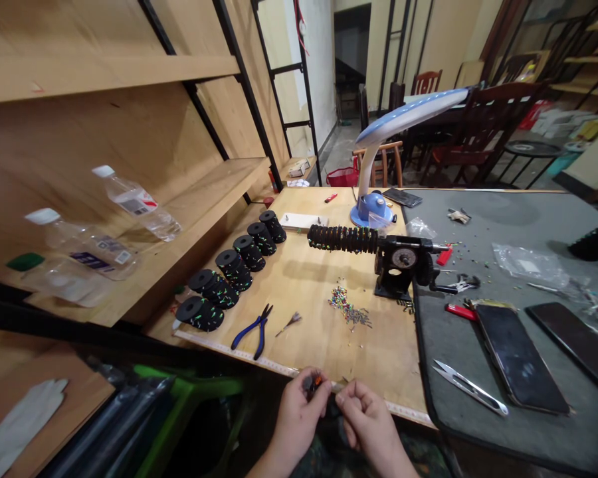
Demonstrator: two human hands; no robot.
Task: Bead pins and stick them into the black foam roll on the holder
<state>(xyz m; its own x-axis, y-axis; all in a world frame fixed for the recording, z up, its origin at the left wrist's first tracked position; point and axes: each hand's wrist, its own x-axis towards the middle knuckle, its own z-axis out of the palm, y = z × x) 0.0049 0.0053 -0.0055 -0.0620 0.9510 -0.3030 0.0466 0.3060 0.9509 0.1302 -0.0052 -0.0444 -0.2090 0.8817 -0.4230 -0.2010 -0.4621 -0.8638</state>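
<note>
At the front edge of the wooden table, my left hand [301, 408] is closed around a small dark object with an orange part [316, 382]; its kind is not clear. Close beside it on the right, my right hand [361, 411] has thumb and finger pinched together. Whatever is between those fingertips is too small to name. Ahead of both hands lies a loose pile of colourful beads [339, 299] with small grey metal pieces [359, 317]. Blue-handled pliers [255, 332] rest to the left, jaws apart, near a small feathery bundle [290, 322].
Several black spools with coloured flecks [234, 269] line the table's left side. A crank device [401, 259] carries a ribbed black roll [343, 239] behind the beads. A blue lamp [371, 209] stands at the back. Thread snips [471, 388] and a phone [521, 358] lie on the grey mat.
</note>
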